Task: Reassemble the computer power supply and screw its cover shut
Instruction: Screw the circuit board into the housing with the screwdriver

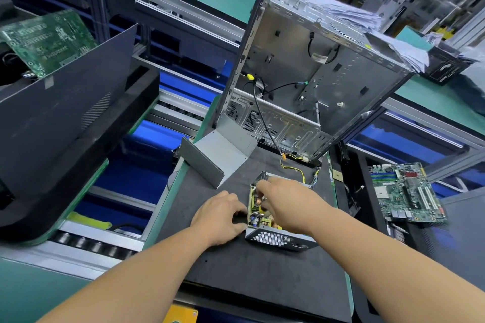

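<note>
- Person stands at a dark padded surface point(262, 275), both bare arms reaching fwd; seen from above their head.
- Power supply point(273, 236), an open metal box w/ honeycomb vent on its near wall, sits on the surface right under both hands. Top is off; circuit board w/ yellow parts and a copper coil shows inside.
- Left hand point(220, 217) rests against the box's left wall, fingers curled at its edge, looks to be steadying it. Can't tell for sure if it grips the wall or only presses it.
- Right hand point(283, 202) reaches down into the open box from above, fingers bent among the board parts. What it pinches, if anything, is hidden by the hand itself.
- Cover point(223, 155), a bent grey sheet-metal piece, lies on the surface beyond the left hand, apart from the box.
- Yellow/black wire bundle point(301, 168) trails from the box's far side, beyond the right hand, toward an open PC case point(315, 73) standing upright further back.
- Motherboard point(406, 194) lies off to the right of the right hand.
- Progress, my read: early-mid. Board seems to sit in the box, likely being seated or adjusted. Left to do: fit cover, drive screws. No screws or screwdriver visible.
</note>
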